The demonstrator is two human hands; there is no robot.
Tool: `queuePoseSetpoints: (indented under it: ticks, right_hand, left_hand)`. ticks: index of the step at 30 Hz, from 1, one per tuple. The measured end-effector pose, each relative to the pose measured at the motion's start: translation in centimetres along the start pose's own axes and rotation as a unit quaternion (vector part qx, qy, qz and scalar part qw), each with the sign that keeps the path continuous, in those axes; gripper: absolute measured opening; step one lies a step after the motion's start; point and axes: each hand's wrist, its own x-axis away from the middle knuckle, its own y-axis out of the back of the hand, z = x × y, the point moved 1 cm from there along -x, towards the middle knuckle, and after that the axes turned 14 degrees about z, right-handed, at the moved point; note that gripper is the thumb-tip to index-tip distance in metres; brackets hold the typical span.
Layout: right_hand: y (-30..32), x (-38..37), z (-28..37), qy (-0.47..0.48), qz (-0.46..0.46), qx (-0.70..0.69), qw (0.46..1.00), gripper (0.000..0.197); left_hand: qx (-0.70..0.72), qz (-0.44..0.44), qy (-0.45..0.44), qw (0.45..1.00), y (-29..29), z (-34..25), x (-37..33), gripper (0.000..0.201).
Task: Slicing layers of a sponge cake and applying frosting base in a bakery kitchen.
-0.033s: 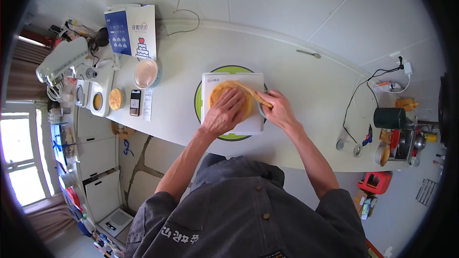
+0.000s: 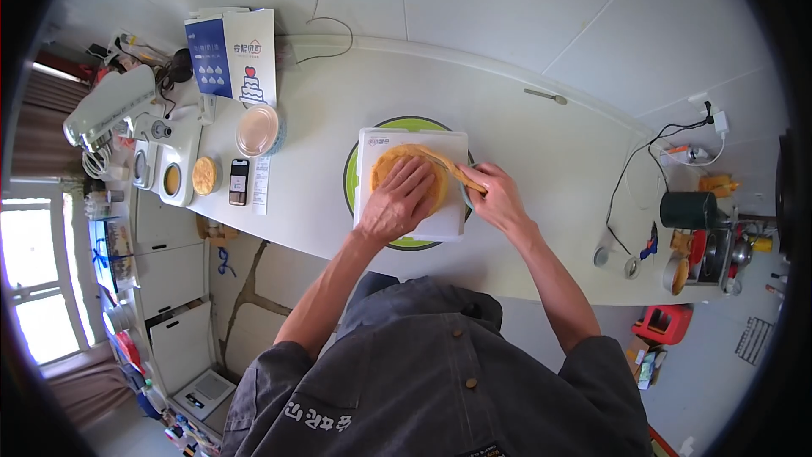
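Observation:
A round golden cake layer [image 2: 385, 161] lies on a white square board [image 2: 365, 140], which sits on a green round stand [image 2: 414, 123] with a dark rim. My left hand [image 2: 396, 201] rests on top of the layer, its fingers stretched out over the crumb. From the far edge of the layer, a thin brown strip of cake crust [image 2: 452, 167] runs out to the right. Its near end is pinched in my right hand [image 2: 497, 193], just past the board's right edge. The underside of my right fingers is hidden.
At the left of the white counter [image 2: 321, 101] stand a stand mixer [image 2: 118, 106], a lidded tub [image 2: 258, 129], a second small cake [image 2: 205, 176] and a phone [image 2: 239, 182]. A spatula-like tool [image 2: 545, 96] lies at the back right. Cables [image 2: 630, 148] and a dark green cylinder [image 2: 687, 209] are at the right.
My right hand has shifted very slightly to the right with the crust strip. The left hand stays on the cake layer.

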Motion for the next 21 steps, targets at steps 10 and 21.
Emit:
queuePoseSetpoints:
  ticks: [10, 21]
  right_hand:
    - [-0.1, -1.3, 0.8, 0.060, -0.045, 0.068, 0.995, 0.042]
    - [0.3, -0.8, 1.0, 0.036, 0.014, 0.026, 0.999, 0.045]
  left_hand:
    - [-0.069, -0.058, 0.192, 0.977, -2.9, -2.9, -0.9, 0.053]
    - [0.011, 0.001, 0.052, 0.999, 0.3, -1.0, 0.4, 0.050]
